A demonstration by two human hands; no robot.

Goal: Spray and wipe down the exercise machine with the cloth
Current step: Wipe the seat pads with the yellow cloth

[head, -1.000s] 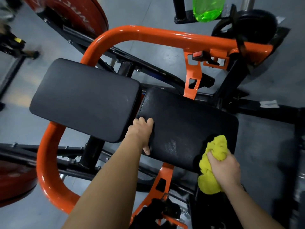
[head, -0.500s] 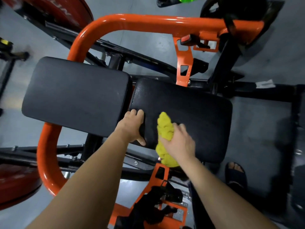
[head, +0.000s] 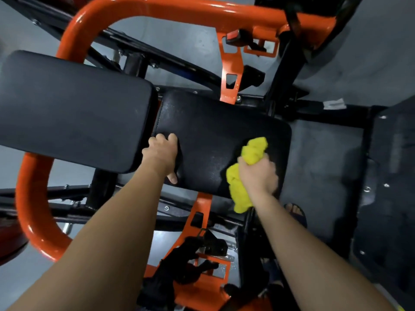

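Left arm extended forward. Left hand (head: 162, 153) grips the left edge of the black seat pad (head: 213, 131), fingers curled over it, thumb down the near side. Right hand (head: 258, 176), fisted round a bunched yellow cloth (head: 253, 151), presses it on the pad's near right corner.

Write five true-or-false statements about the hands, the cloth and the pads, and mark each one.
1. The right hand grips a crumpled yellow cloth against the smaller black padded cushion. True.
2. The left hand holds a spray bottle. False: it grips that cushion's left end, and no bottle shows.
3. The cloth lies on the floor. False: it is pressed on the cushion.
4. A curved orange metal tube runs behind the cushion and the larger black pad to its left. True.
5. Both hands wear gloves. False: they are bare.
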